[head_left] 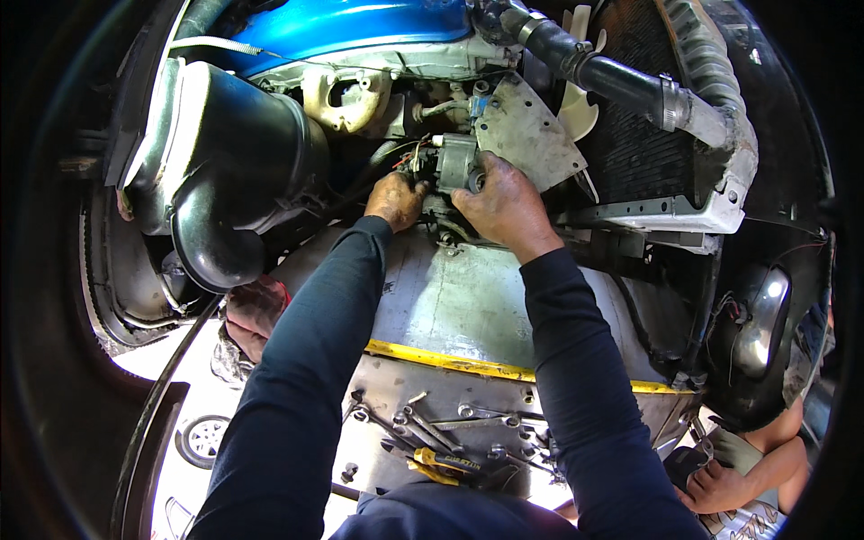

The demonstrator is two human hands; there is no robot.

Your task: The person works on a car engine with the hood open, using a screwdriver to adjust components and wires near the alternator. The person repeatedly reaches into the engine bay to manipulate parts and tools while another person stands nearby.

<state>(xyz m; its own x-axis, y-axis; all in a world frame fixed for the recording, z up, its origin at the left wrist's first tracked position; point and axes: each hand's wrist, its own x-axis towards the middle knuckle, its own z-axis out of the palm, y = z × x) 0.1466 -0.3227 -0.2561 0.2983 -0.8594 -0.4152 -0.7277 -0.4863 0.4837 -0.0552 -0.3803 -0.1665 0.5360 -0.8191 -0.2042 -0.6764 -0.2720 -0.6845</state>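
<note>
In the engine bay, an alternator (457, 157), a grey metal housing with a few thin wires at its left end, sits below the engine between my two hands. My left hand (396, 200) is closed at the wired end, its fingertips partly hidden behind the knuckles. Around the right end, by a dark round pulley, my right hand (509, 205) grips with thumb and fingers. A flat grey metal bracket plate (531, 135) with bolt holes stands just above and right of this hand. The blue engine cover (360, 31) lies farther back.
A big black air-cleaner canister (243, 135) is on the left. A black hose (621, 81) runs to the radiator (630, 144) at right, near a pale fan (577, 112). Several wrenches (432, 427) and yellow-handled pliers (445, 462) lie nearer me. Another person's hand (717, 486) shows at lower right.
</note>
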